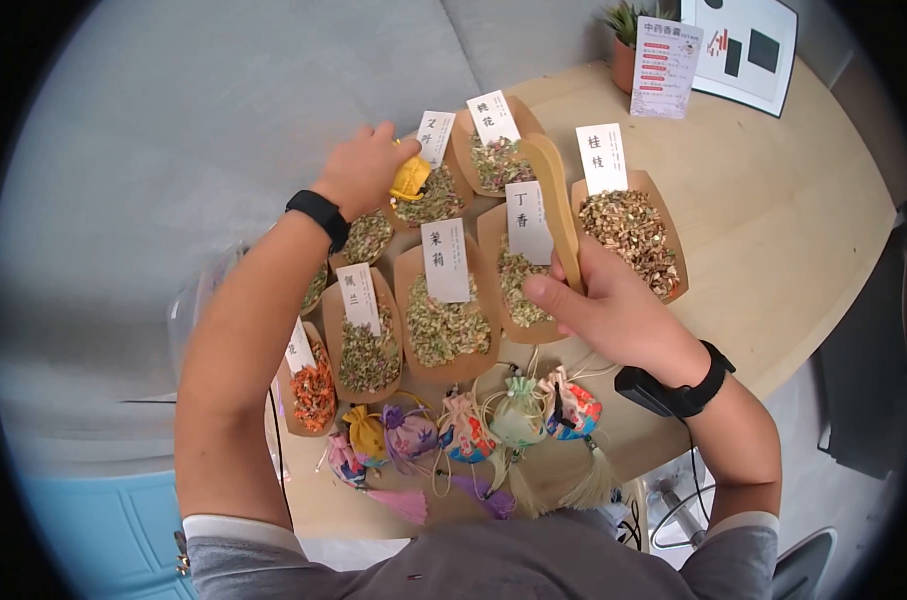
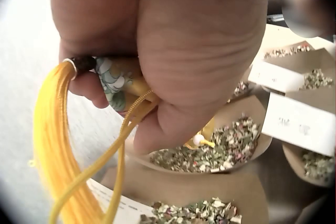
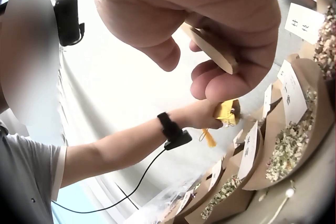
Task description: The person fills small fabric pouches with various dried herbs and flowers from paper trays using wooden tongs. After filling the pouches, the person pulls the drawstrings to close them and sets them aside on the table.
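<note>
My left hand point(image 1: 358, 172) grips a small yellow drawstring pouch point(image 1: 410, 177) over a tray of mixed dried herbs point(image 1: 428, 205) at the back. In the left wrist view, part of its floral fabric point(image 2: 113, 79) shows between the fingers, while a long yellow tassel point(image 2: 50, 129) and cords point(image 2: 100, 163) hang down. A wooden spoon point(image 1: 556, 205) is held by its handle in my right hand point(image 1: 623, 305), its broad end raised towards the back trays. Its handle end point(image 3: 215, 53) shows inside the curled fingers in the right wrist view.
Several brown trays of dried herbs with white label cards surround the hands, including woody chips point(image 1: 628, 235) at right and orange petals point(image 1: 313, 395) at left. Several tasselled pouches point(image 1: 468, 430) line the front edge. A potted plant point(image 1: 624, 65) and printed card point(image 1: 665, 70) stand behind.
</note>
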{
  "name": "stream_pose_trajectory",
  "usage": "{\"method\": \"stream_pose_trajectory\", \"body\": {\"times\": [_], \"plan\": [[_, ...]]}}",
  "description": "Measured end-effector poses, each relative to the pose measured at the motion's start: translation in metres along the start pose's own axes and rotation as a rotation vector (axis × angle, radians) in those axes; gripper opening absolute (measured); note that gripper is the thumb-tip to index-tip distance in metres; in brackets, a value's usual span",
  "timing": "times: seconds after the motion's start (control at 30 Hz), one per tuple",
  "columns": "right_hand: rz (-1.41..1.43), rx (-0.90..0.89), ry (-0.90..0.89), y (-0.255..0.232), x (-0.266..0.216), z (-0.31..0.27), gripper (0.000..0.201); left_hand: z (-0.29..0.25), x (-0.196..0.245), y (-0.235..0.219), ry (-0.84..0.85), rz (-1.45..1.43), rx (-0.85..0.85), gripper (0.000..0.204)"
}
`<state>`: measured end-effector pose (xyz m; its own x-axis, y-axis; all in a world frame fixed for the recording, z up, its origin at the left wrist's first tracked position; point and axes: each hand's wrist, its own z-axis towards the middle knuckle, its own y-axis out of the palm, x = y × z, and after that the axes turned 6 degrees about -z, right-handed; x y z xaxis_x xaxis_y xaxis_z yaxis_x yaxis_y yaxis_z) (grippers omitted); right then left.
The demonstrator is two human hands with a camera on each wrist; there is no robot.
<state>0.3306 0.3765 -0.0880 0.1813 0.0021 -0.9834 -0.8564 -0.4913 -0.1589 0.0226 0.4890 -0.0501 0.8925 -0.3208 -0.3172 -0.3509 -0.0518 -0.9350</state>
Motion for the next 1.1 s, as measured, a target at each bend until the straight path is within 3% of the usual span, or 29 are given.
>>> {"method": "stream_pose_trajectory", "body": {"times": [0.07, 0.2, 0.47, 0.6, 0.67, 0.87, 0.97, 1.1], "plan": [[-0.189, 0.017, -0.061, -0.004, -0.001, 0.007, 0.038, 0.005, -0.001, 0.008, 0.064, -0.034, 0.029, 0.078], [-0.255, -0.045, 0.033, -0.013, -0.005, 0.032, 0.037, 0.006, -0.010, 0.012, 0.083, -0.050, 0.034, 0.075], [-0.711, -0.052, -0.169, -0.008, 0.004, 0.083, 0.026, 0.003, -0.030, 0.016, 0.125, -0.442, 0.021, 0.064], [-0.773, -0.036, -0.182, 0.001, -0.003, 0.119, 0.024, 0.004, -0.045, 0.022, 0.201, -0.572, 0.002, 0.072], [-0.888, -0.205, -0.217, 0.008, -0.011, 0.140, 0.024, 0.001, -0.046, 0.019, 0.178, -0.729, -0.016, 0.075], [-0.566, -0.017, -0.419, 0.045, -0.022, 0.169, 0.019, 0.002, -0.044, 0.024, 0.216, -0.816, 0.040, 0.074], [-0.726, -0.190, -0.328, 0.031, -0.031, 0.176, 0.017, -0.001, -0.052, 0.027, 0.277, -0.808, 0.011, 0.072], [-0.602, -0.085, -0.291, 0.033, -0.027, 0.179, 0.019, 0.000, -0.047, 0.023, 0.277, -0.831, 0.060, 0.068]]}}
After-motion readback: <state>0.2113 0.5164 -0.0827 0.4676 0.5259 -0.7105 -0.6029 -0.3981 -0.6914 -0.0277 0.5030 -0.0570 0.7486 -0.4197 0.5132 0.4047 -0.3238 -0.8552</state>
